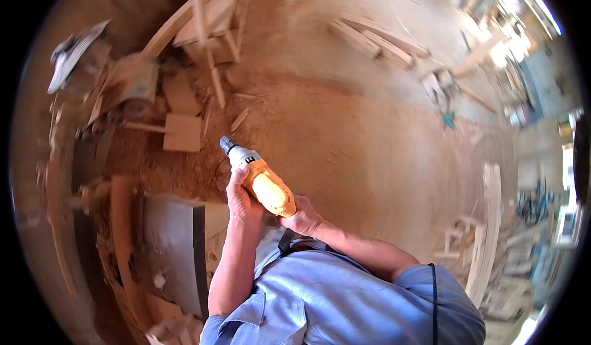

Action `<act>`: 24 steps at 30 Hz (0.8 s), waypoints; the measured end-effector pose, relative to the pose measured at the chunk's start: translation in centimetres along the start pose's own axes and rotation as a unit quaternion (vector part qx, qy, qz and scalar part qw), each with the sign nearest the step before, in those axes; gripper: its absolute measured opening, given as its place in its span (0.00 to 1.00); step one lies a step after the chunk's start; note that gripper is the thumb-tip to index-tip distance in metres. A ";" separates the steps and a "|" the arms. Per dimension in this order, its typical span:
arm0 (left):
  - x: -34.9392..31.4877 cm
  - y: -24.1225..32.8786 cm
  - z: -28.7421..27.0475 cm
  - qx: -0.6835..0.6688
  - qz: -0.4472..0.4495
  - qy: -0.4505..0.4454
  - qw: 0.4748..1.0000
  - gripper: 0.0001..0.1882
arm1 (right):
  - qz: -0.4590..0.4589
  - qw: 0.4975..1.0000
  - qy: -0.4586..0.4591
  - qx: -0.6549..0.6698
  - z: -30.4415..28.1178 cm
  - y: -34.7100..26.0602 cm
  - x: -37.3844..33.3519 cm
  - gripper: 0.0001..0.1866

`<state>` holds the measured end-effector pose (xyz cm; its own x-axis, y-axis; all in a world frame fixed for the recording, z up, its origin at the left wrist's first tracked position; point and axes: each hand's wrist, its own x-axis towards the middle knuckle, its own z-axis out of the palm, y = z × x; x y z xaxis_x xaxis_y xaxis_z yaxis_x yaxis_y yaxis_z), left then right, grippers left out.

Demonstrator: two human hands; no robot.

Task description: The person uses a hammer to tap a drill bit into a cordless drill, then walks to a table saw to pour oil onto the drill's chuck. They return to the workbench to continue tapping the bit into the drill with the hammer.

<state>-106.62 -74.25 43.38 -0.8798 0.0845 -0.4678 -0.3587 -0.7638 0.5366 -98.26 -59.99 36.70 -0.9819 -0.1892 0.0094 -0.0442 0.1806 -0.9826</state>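
While the left hand (240, 196) gripped the drill (266, 186) near its chuck (228, 145), the right hand (303, 217) held its rear end, presumably sharing the weight. The drill sat before the shirt (369, 296), pointed outward, likely for safety. Beyond, timbers (355, 39) lay together on the floor (369, 129), perhaps for storage.

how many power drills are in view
1: the orange power drill, held with your left hand nearer its chuck and your right hand at its rear. Clutter may hide others.
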 end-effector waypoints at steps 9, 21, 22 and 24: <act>0.5 -3.6 3.3 0.078 -0.182 -0.096 0.975 0.18 | 0.242 0.918 0.239 0.205 0.3 -6.2 -5.9 0.09; -6.3 -10.8 -10.9 0.371 -0.424 -0.423 0.710 0.40 | 0.050 0.633 0.422 0.647 2.6 -2.4 -16.9 0.22; -7.2 -9.9 -12.7 0.460 -0.389 -0.501 0.621 0.38 | 0.009 0.602 0.429 0.674 2.2 -2.0 -18.5 0.22; -8.2 -7.9 -15.0 0.585 -0.300 -0.577 0.485 0.30 | -0.058 0.561 0.458 0.687 1.5 -1.0 -21.5 0.21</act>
<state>-91.88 -78.54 32.48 0.1457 0.8836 -0.4450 0.0046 0.4492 0.8934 -76.86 -57.53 37.19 -0.6976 0.5661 -0.4391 -0.5514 -0.8156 -0.1756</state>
